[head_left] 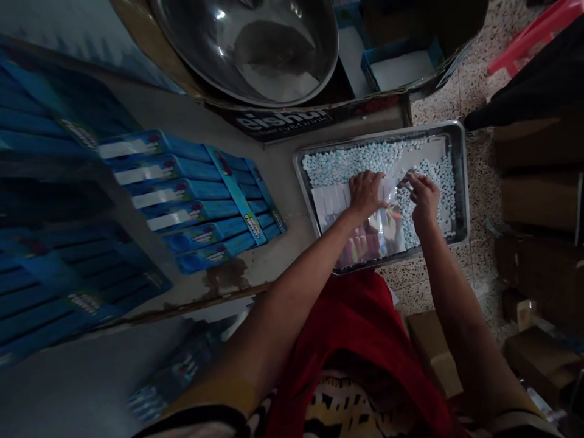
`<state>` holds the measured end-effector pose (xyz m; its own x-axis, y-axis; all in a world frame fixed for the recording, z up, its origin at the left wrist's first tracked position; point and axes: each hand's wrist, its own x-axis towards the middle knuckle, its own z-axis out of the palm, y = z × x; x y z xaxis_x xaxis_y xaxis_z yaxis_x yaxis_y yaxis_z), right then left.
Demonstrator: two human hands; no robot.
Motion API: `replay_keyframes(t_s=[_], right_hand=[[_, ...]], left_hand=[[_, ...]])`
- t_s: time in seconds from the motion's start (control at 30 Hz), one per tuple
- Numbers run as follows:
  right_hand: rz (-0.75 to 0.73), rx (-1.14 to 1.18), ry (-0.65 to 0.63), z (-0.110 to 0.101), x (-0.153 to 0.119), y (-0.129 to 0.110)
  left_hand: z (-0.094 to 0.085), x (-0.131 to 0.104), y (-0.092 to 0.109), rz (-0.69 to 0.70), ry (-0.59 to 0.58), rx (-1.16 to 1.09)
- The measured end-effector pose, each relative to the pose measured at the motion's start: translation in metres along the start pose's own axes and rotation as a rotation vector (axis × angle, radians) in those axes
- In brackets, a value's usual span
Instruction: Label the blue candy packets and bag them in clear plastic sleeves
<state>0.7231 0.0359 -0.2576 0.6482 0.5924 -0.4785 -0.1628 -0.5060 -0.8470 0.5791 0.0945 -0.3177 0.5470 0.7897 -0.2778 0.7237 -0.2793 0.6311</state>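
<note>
A worn grey counter (182, 115) fills the left half of the view, its near edge chipped and stained around 7 o'clock. Speckled terrazzo floor (479, 79) shows from 1 to 4 o'clock. A red plastic stool (529, 39) stands at 1 o'clock, and brown cardboard boxes (538, 201) are stacked along the right side at 3 o'clock. The light is dim, brightest toward 12 o'clock.

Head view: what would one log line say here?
left hand on clear plastic bag | right hand pinching bag edge | shallow metal tray of pale blue pellets
</note>
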Motion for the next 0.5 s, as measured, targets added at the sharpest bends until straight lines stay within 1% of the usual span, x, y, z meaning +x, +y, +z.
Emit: replay_keyframes(t_s=[0.07,0.13,0.2,0.23,0.27,0.3,0.4,0.43,0.5], right_hand=[[0.016,0.041,-0.056,-0.005,-0.004,-0.012],[0.054,0.095,-0.114,-0.010,-0.010,-0.022],[0.117,0.130,-0.183,-0.015,-0.019,-0.030],[0.156,0.138,-0.220,-0.017,-0.023,-0.034],[0.196,0.147,-0.256,-0.018,-0.028,-0.039],[0.233,0.162,-0.288,-0.018,-0.034,-0.043],[0.294,0.276,-0.344,-0.014,-0.053,-0.057],[0.307,0.320,-0.347,-0.011,-0.060,-0.061],[0.345,0.394,-0.334,-0.004,-0.073,-0.069]], left_hand=[[-0.002,-0.001,-0.003,0.005,0.071,-0.073],[-0.011,-0.002,-0.004,0.007,0.181,-0.200],[-0.024,-0.009,-0.001,-0.001,0.274,-0.400],[-0.031,-0.014,0.003,-0.013,0.288,-0.532],[-0.038,-0.020,0.007,-0.034,0.275,-0.684],[-0.044,-0.027,0.012,-0.060,0.238,-0.850],[-0.056,-0.048,0.028,-0.166,0.070,-1.307],[-0.058,-0.054,0.033,-0.205,0.036,-1.410],[-0.062,-0.062,0.040,-0.278,0.045,-1.534]])
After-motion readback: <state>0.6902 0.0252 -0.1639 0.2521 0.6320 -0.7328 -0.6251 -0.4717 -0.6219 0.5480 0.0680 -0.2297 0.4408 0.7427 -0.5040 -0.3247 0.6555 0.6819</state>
